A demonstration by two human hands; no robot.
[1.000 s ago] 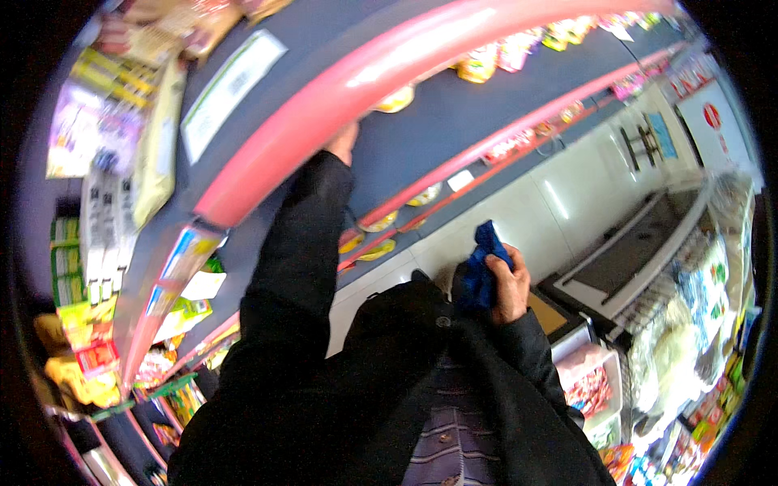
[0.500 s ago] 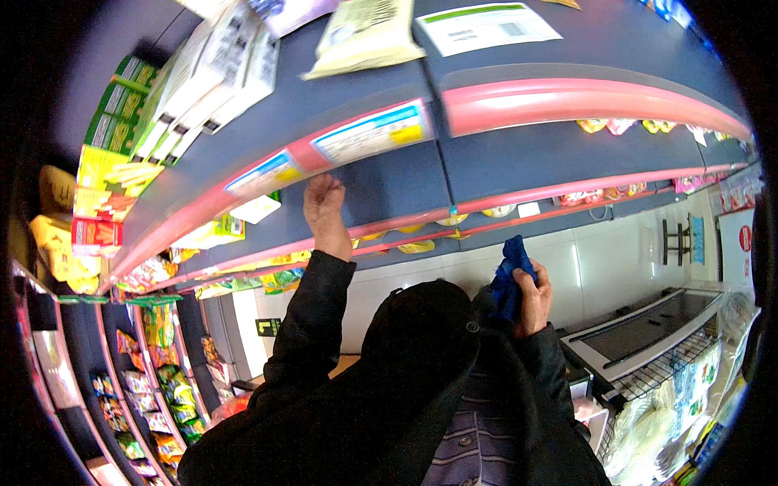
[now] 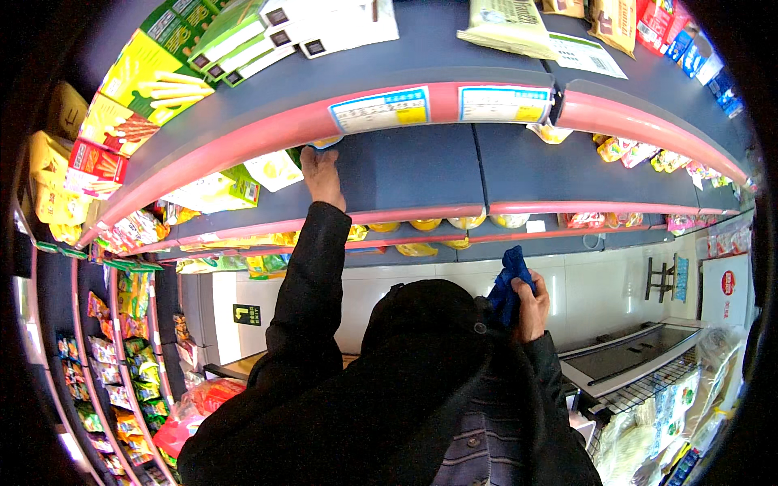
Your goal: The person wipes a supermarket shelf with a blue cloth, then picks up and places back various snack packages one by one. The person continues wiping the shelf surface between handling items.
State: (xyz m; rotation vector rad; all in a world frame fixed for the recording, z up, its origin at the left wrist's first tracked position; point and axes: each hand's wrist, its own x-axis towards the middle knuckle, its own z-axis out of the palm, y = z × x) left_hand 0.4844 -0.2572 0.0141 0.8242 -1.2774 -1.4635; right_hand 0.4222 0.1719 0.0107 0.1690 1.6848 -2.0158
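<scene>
The left hand [image 3: 322, 174] reached under a shelf [image 3: 405, 166], fingers hidden, grip unclear; the right hand [image 3: 531, 306] clutched a blue cloth [image 3: 506, 290]

Soft blue cloth [image 3: 506, 296]; smooth matt shelf [image 3: 421, 166]; glossy packets [image 3: 211, 192].

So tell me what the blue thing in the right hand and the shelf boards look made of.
Blue cloth in the right hand: soft fabric, matte, bunched in limp folds. Shelf board by the left hand: probably painted metal, smooth grey-blue; its pink front edge has a slight sheen, perhaps plastic.
</scene>
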